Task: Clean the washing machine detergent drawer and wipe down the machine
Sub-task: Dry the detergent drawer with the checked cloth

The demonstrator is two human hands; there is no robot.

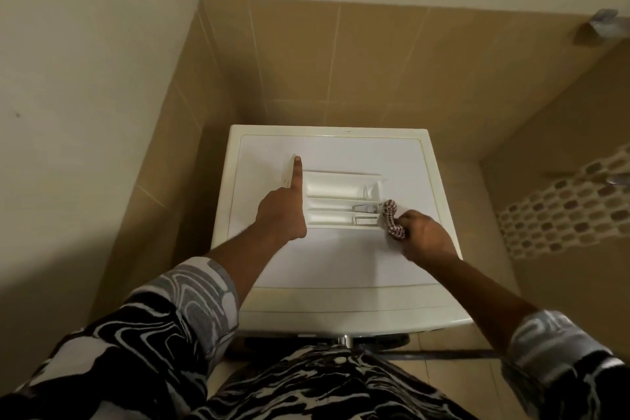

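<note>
Left hand (281, 215) at 9 o'clock of the detergent drawer (341, 203), index straight; I cannot tell its grip; right hand (424, 239) clutches a checked cloth (392, 220) at 3 o'clock

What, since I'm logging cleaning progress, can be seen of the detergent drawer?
The detergent drawer is white, plastic by its look, and lies flat on top of the washing machine, out of its slot, open side up. Three long compartments run left to right, with small inserts at the right end. The left hand holds its left end, index finger straight along the front panel. The right hand holds a checked cloth against its right end.
</note>
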